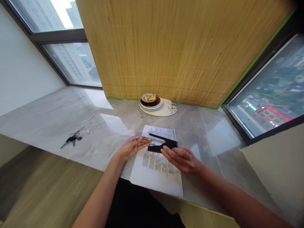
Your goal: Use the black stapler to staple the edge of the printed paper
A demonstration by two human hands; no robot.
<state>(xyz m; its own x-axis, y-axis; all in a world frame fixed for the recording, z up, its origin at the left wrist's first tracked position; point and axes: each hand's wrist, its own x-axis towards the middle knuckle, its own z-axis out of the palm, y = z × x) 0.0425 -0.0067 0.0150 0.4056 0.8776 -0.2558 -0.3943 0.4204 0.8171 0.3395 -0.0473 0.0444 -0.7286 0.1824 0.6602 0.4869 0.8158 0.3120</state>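
A black stapler [169,144] is held over the printed sheets [158,177], its jaws spread to the left with pale metal strips between them. My right hand [181,158] grips its closed end, fingers along the lower edge and thumb hidden. From the left, my left hand [134,147] pinches at the tip of the metal part; whether a small piece such as staples sits between the fingertips I cannot tell. The sheets lie on the grey marble sill under both hands, their near edge close to the sill's front edge.
A stack of plates [152,106] with a small yellow item on top stands at the back, on an oval plate [169,109]. To the left lies a bunch of keys [73,138]. Behind hangs a bamboo blind [166,47], with windows on both sides.
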